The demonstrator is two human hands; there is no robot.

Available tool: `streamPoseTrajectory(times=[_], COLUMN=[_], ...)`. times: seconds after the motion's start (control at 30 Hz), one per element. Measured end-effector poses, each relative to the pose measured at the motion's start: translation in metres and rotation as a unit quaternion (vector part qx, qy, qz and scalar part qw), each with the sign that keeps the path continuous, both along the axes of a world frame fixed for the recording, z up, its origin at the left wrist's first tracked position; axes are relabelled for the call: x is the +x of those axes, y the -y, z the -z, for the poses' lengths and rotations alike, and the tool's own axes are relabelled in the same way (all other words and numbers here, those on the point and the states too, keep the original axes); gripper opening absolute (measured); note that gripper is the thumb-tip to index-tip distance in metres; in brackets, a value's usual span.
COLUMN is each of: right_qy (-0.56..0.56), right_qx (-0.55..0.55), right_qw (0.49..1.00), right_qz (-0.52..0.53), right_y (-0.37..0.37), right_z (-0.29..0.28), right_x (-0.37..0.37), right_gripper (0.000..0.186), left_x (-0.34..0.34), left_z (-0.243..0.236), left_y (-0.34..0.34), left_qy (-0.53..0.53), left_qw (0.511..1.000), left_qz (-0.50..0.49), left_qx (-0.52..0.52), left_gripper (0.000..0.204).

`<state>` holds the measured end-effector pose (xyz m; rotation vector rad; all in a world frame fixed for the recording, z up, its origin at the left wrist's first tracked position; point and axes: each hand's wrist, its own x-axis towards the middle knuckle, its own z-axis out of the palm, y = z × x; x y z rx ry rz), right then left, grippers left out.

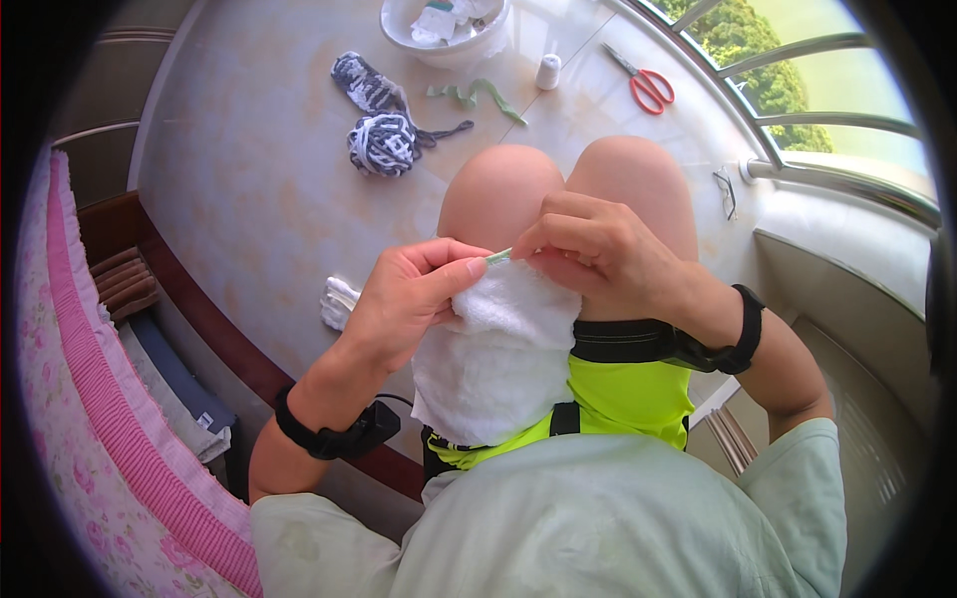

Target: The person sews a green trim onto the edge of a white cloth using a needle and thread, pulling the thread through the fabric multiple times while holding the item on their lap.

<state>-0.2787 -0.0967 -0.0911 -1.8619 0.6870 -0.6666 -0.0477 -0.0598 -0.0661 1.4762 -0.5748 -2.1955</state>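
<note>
Head view: my left hand [404, 294] and right hand [598, 239] pinch a green strip [497, 256] at the far edge of the white cloth [503, 369]; floor [269, 189] spreads beyond.

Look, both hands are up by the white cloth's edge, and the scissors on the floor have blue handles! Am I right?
Not quite: the head view shows that the scissors on the floor have red handles, not blue. The left hand and right hand are indeed by the edge of the white cloth.
</note>
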Motion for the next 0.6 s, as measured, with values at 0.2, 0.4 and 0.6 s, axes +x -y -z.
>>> streamPoseTrajectory(times=[0.2, 0.4, 0.6], right_qy=[-0.008, 0.01, 0.006], right_qx=[0.006, -0.005, -0.006], right_qw=[1.0, 1.0, 1.0], right_qz=[-0.007, 0.0, -0.005], right_y=[0.0011, -0.0002, 0.0008], right_z=[0.0016, 0.0067, 0.0027], right_x=[-0.0004, 0.0003, -0.0008], right_gripper=[0.012, 0.015, 0.015], left_x=[0.0003, -0.0011, 0.0], left_z=[0.0004, -0.0005, -0.0004], left_y=[0.0001, -0.0006, -0.0012], left_qy=[0.002, 0.011, 0.013], left_qw=[1.0, 1.0, 1.0], left_qz=[0.003, 0.002, 0.006], left_qx=[-0.003, 0.0, -0.004], left_gripper=[0.02, 0.02, 0.02])
